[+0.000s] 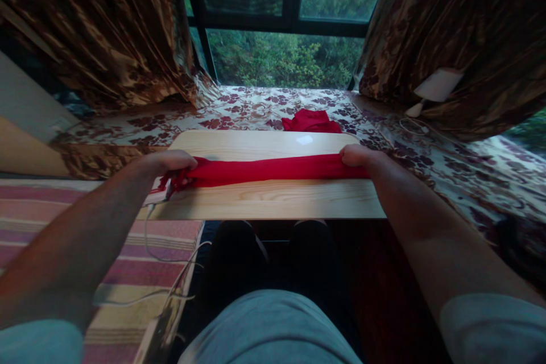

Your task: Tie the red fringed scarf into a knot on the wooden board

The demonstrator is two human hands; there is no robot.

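A long red cloth (pixel 264 171), folded into a narrow band, stretches across the light wooden table (pixel 277 205). My left hand (pixel 179 162) is closed on its left end, where a fringe or bunched fabric hangs by the fingers. At the opposite end, my right hand (pixel 355 156) pinches the upper edge of the band. Between my hands the cloth looks fairly taut and almost level. Whether its underside touches the tabletop all along, I cannot tell. Just below my left hand sits a white box-like object (pixel 158 191) with a cable, partly covered.
Behind the table, another red cloth (pixel 311 120) lies crumpled on the flower-patterned ledge cover (pixel 251 103). A white lamp (pixel 439 84) stands at the right. White cables (pixel 170 290) trail over the striped bedding (pixel 128 273) at the left. Curtains (pixel 106 28) flank the window.
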